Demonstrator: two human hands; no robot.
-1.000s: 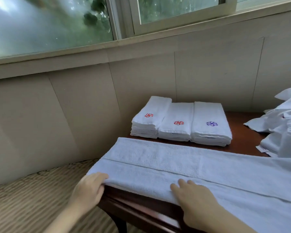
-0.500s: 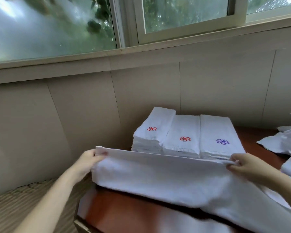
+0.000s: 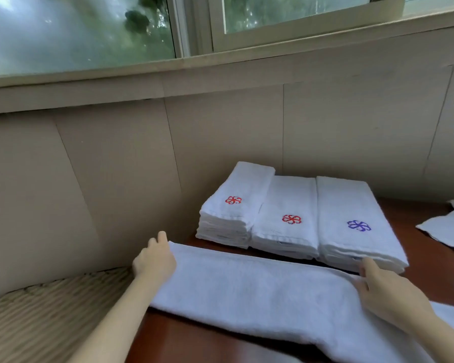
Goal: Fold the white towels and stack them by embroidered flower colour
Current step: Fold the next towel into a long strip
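Observation:
A long white towel (image 3: 260, 292) lies folded lengthwise across the dark wooden table (image 3: 430, 260). My left hand (image 3: 155, 260) grips its far left corner. My right hand (image 3: 385, 294) holds the far edge further right, just in front of the stacks. Three stacks of folded towels stand at the back: a tall stack with a red flower (image 3: 233, 205), a lower stack with a red flower (image 3: 286, 218), and a stack with a purple flower (image 3: 357, 224).
Unfolded white towels (image 3: 448, 226) lie at the table's right edge. A beige panelled wall and a window run behind. A woven ribbed surface (image 3: 45, 318) sits left of the table, below its level.
Both hands have carried the towel's near edge up and away over the rest, laying it down folded in half lengthwise. The view has shifted closer to the stacks.

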